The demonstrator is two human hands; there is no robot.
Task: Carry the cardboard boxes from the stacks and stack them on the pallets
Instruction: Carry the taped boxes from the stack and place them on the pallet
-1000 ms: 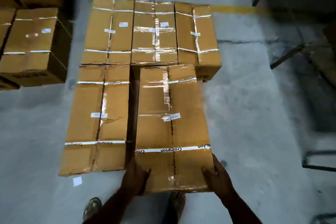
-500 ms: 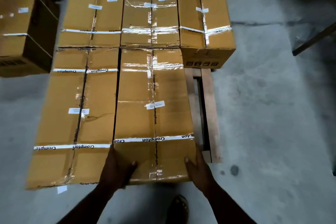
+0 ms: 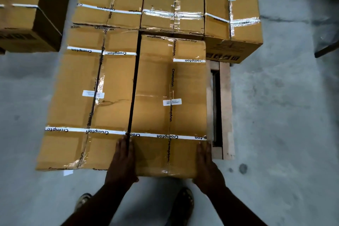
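Observation:
A long cardboard box (image 3: 170, 86) with Crompton tape lies flat on the wooden pallet (image 3: 226, 108), tight against a matching box (image 3: 82, 97) on its left. My left hand (image 3: 122, 159) rests on the near left corner, its straight fingers lying over the gap between the two boxes. At the near right corner, my right hand (image 3: 207, 167) lies with straight fingers along the top edge. Behind, three more boxes (image 3: 172, 2) fill the pallet's back row.
Another stack of cardboard boxes (image 3: 23, 14) stands at the upper left on the grey concrete floor. A strip of bare pallet wood shows to the right of the held box. My feet (image 3: 183, 202) stand just in front of the pallet.
The box has gone from tilted in my hands to lying flat beside its neighbour, pushed forward towards the back row. My hands shifted from gripping its near corners to resting on top.

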